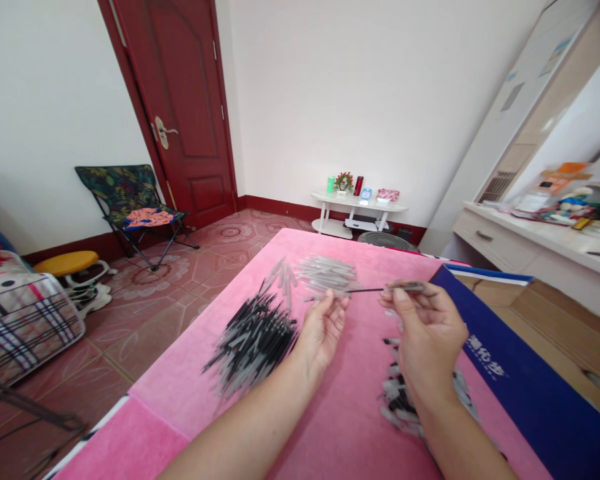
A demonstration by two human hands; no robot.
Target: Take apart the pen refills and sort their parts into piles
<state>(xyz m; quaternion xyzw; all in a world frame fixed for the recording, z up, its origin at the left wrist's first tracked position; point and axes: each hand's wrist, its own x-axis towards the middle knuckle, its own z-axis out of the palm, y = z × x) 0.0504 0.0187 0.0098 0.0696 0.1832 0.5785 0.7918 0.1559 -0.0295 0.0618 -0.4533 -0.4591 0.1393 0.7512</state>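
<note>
Between my hands stretches a thin dark pen refill [365, 291]. My left hand [325, 327] pinches its left end, above the pink cloth. In my right hand [425, 327], closed fingers grip a greyish tube-shaped pen part [413, 287] at the refill's other end; whether the refill is inside it I cannot tell. Left of my left hand lies a heap of black and translucent pen refills [257, 343]. Beyond the hands is a pile of clear pen barrels [325, 272]. Small black and clear pen parts [397, 400] lie partly hidden under my right forearm.
A pink cloth [340, 427] covers the table. Along its right side stands an open blue cardboard box [505, 353]. Further off are a folding chair [135, 200], a yellow stool [66, 263], a red door [180, 100], a low white stand [360, 203] and a white cabinet [530, 243].
</note>
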